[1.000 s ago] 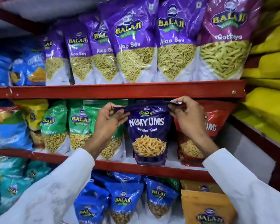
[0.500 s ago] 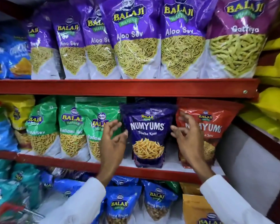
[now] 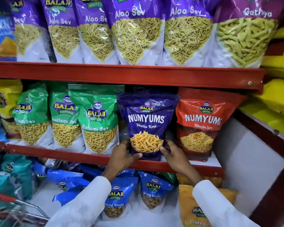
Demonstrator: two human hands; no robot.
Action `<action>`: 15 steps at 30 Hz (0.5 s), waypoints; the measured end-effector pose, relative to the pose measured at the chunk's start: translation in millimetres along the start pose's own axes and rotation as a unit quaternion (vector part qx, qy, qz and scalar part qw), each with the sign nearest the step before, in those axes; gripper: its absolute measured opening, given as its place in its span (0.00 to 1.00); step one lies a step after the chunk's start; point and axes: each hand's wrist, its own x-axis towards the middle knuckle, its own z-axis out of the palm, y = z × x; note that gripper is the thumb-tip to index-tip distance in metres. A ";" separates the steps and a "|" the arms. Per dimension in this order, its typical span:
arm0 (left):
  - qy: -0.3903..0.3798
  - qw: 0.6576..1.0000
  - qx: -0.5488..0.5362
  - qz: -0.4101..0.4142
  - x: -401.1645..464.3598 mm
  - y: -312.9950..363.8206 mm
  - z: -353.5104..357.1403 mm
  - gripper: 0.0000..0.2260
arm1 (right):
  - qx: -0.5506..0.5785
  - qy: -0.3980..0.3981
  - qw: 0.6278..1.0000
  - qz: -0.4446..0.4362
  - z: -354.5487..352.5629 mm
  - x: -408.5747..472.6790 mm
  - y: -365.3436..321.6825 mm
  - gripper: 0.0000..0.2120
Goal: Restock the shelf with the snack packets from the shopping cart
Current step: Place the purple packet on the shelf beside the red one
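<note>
A dark purple Numyums Bhatha Kani packet [image 3: 146, 115] stands upright on the middle red shelf [image 3: 88, 157], between a green Ratlami Sev packet [image 3: 98, 118] and a red Numyums Bhujia Sev packet [image 3: 202, 122]. My left hand [image 3: 123, 158] grips the purple packet's lower left corner, thumb across its front. At the lower right corner my right hand [image 3: 175, 157] holds the packet with its fingers against the side. The cart's wire rim [image 3: 28, 208] shows at the bottom left.
Purple Aloo Sev bags [image 3: 136, 35] fill the upper shelf. Blue Shing Bhujia packets [image 3: 118, 199] and an orange packet [image 3: 192, 208] sit on the lower shelf. Yellow bags [image 3: 279, 95] are stacked at the right. A white side panel [image 3: 249, 161] closes the shelf's right end.
Both hands dropped from the purple packet's top edge to its bottom corners. The packet now stands on the shelf. The camera moved closer.
</note>
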 end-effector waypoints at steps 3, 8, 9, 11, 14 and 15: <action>0.007 1.000 0.003 0.004 -4.2 0.6 4.4 0.24 | -0.009 -0.002 1.000 -0.019 -1.9 -4.2 3.0 0.20; -0.013 1.000 0.017 -0.001 -9.2 -2.5 3.3 0.27 | 0.003 0.003 0.999 -0.039 1.3 -16.1 4.8 0.25; -0.012 1.000 0.010 -0.006 -12.4 -1.9 3.5 0.27 | 0.008 -0.001 0.999 -0.034 1.6 -18.7 6.1 0.27; 0.022 1.000 -0.003 -0.002 -23.7 5.5 4.8 0.27 | 0.026 -0.002 1.000 -0.008 -1.1 -26.5 11.2 0.30; 0.178 0.983 -0.004 0.043 -49.0 26.8 1.1 0.27 | 0.075 0.054 0.996 -0.001 -8.5 -47.6 20.4 0.25; 0.230 0.970 -0.014 0.071 -57.2 36.8 0.1 0.23 | 0.099 0.096 0.990 -0.010 -12.1 -54.5 23.3 0.21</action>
